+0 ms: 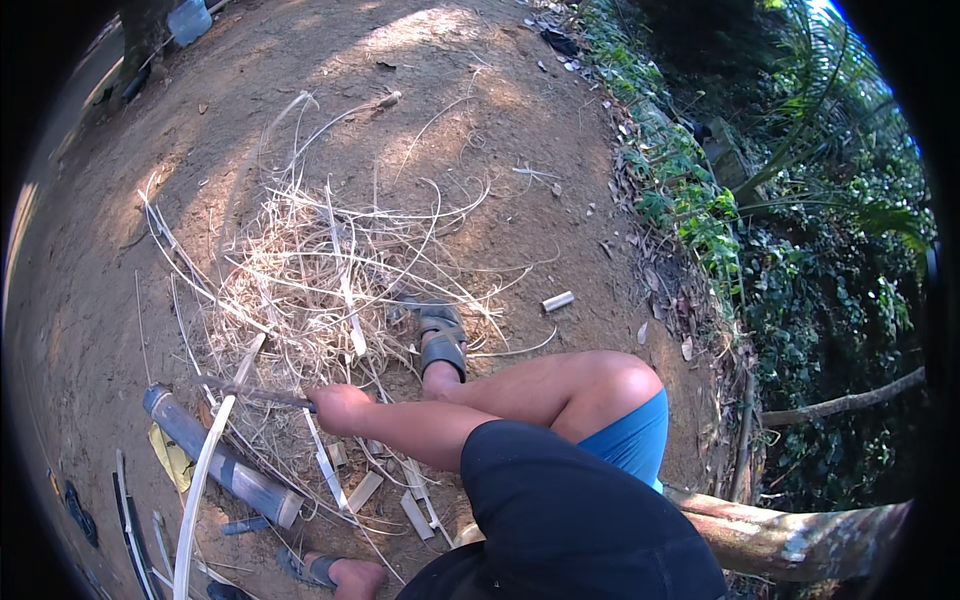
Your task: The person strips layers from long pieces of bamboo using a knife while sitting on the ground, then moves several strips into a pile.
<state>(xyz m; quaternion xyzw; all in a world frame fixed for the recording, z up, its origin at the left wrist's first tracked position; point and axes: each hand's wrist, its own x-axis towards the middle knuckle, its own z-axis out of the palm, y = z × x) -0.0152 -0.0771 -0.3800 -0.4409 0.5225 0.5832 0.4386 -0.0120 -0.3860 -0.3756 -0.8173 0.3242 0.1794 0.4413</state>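
Observation:
My right hand (340,409) is closed around the handle end of a knife (270,395), its thin dark blade pointing left. The blade lies across a long pale bamboo strip (205,465), which runs from the lower edge up toward the pile of shavings. Whether the blade touches the strip or only crosses it in view I cannot tell. My left hand is out of view. Beneath the strip lies a thick dark bamboo pole piece (222,455).
A tangled heap of pale shavings (300,255) covers the dirt ahead. My sandalled feet (442,340) stand near it. Short cut bamboo pieces (365,492) lie by the arm. A yellow scrap (170,457) sits beside the pole. At right are a log (800,540) and green plants (680,190).

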